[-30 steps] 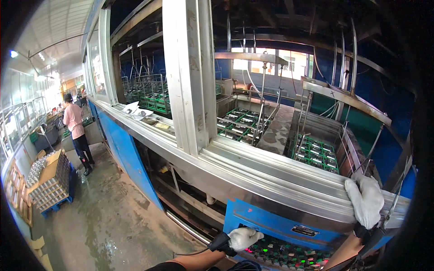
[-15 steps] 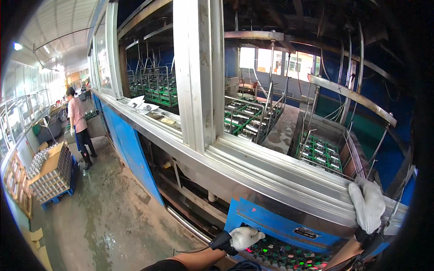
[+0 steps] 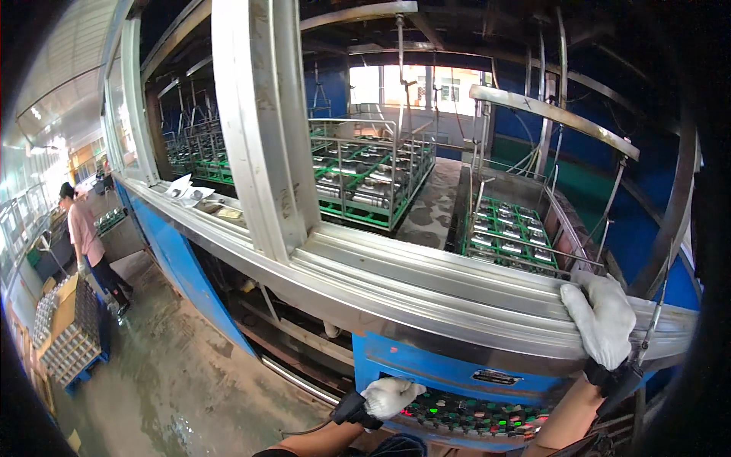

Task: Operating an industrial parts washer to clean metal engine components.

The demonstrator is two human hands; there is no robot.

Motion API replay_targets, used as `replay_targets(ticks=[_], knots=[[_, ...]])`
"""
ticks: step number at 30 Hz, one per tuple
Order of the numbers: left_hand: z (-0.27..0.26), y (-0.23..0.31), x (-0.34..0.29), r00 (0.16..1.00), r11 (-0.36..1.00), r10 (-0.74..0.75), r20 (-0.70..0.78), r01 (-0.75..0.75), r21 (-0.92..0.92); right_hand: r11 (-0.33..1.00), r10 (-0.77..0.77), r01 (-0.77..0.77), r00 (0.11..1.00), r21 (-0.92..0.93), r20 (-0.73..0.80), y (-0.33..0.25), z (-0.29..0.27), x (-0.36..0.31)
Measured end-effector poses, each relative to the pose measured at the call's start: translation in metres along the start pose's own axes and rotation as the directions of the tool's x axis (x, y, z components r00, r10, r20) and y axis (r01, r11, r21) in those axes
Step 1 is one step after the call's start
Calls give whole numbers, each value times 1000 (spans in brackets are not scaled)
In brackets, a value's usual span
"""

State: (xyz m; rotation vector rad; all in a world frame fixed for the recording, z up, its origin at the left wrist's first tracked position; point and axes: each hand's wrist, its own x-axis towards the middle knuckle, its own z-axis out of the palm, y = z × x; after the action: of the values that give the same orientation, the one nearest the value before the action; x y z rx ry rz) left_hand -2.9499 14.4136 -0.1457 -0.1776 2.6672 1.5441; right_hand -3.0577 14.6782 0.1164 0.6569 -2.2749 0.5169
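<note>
My left hand [image 3: 392,397], in a white glove with a black wrist strap, is at the left end of a control panel [image 3: 472,413] with many small buttons and lit green and red lights. Its fingers are curled together, tips pointing right over the panel's edge; nothing shows in them. My right hand [image 3: 601,314], also white-gloved, rests on the ribbed metal sill [image 3: 434,286] at the right, fingers lying over it and thumb apart. Beyond the sill, a green-framed basket [image 3: 509,232] of shiny metal parts sits in a tank. Another, larger rack [image 3: 369,179] of metal parts stands left of it.
A metal post [image 3: 266,129] rises from the sill. White papers [image 3: 186,190] lie on the sill farther left. Metal bars [image 3: 556,114] and rods hang above the tanks. On the wet floor [image 3: 175,343], a person [image 3: 87,240] stands near a pallet stacked with metal parts [image 3: 72,335].
My view has turned slightly right, so the scene sits farther left and more of the middle rack shows. Both hands keep their places at the panel and on the sill.
</note>
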Motion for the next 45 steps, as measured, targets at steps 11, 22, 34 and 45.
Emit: replay_targets(ticks=[11, 22, 34, 45], knots=[[0, -8, 2, 985, 988, 124, -117, -134, -80, 999, -32, 31, 999, -26, -42, 3, 9, 5], [4, -7, -2, 985, 996, 68, -161, -75, -37, 989, -111, 99, 988, -106, -111, 10, 10, 4], [10, -20, 7, 981, 996, 87, -176, -89, -4, 980, -164, 141, 971, -138, -172, 15, 8, 3], [20, -45, 9, 975, 956, 94, -200, -144, -255, 975, -195, 170, 962, -140, -193, 11, 10, 2]])
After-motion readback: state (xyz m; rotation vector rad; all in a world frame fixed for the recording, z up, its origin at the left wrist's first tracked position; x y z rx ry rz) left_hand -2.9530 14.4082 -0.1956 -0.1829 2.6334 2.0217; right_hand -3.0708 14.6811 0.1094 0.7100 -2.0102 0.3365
